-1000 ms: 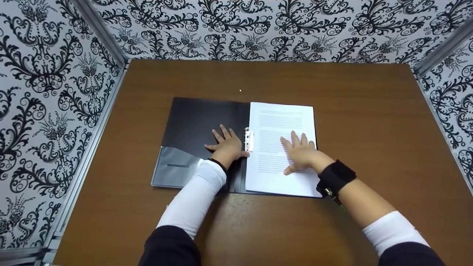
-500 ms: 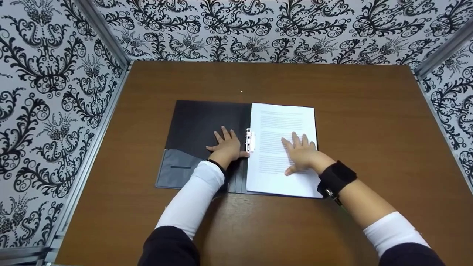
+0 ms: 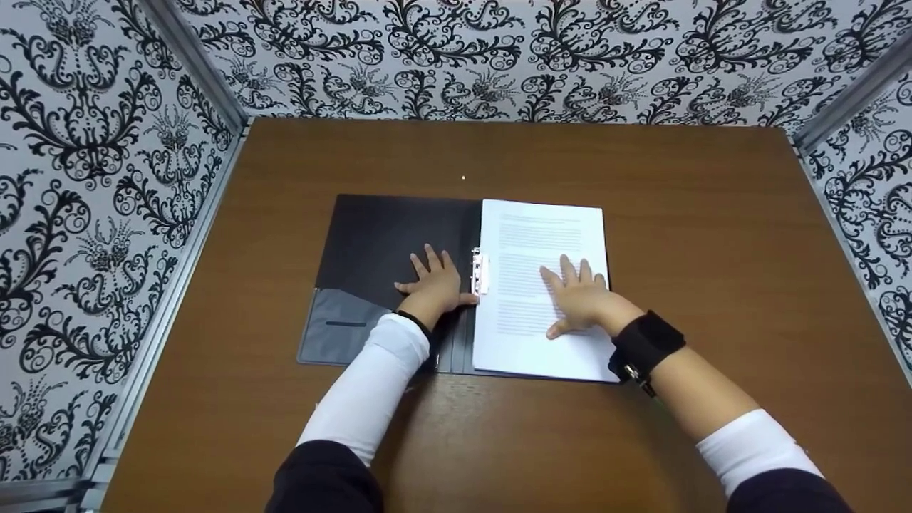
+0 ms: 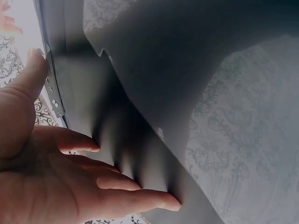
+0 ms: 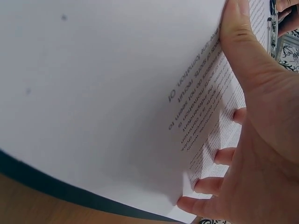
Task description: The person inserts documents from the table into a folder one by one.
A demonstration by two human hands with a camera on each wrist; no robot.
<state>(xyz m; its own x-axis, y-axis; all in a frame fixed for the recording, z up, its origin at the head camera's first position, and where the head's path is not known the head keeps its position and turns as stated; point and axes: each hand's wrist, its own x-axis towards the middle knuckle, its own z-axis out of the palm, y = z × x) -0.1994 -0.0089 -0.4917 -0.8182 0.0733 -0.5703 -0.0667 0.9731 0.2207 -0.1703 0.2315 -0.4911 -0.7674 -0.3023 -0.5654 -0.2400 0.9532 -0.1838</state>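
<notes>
A black folder point(image 3: 399, 224) lies spread flat on the table, with a stack of printed paper point(image 3: 527, 349) on its right half. Along the spine side of the paper sits a metal clip point(image 3: 480, 271). My left hand point(image 3: 433, 285) rests on the folder's left cover with fingers spread, its thumb reaching to the lower end of the clip. In the left wrist view the fingertips point(image 4: 170, 201) touch the dark cover. My right hand point(image 3: 581, 299) rests on the printed page, fingers spread. The right wrist view shows its thumb point(image 5: 238, 28) and fingertips against the sheet.
The folder's left cover has a grey pocket point(image 3: 338, 331) at its lower corner. Around it extends the brown wooden table point(image 3: 698, 214). Patterned black-and-white panels point(image 3: 491, 64) stand behind and to both sides, joined by metal posts point(image 3: 203, 64).
</notes>
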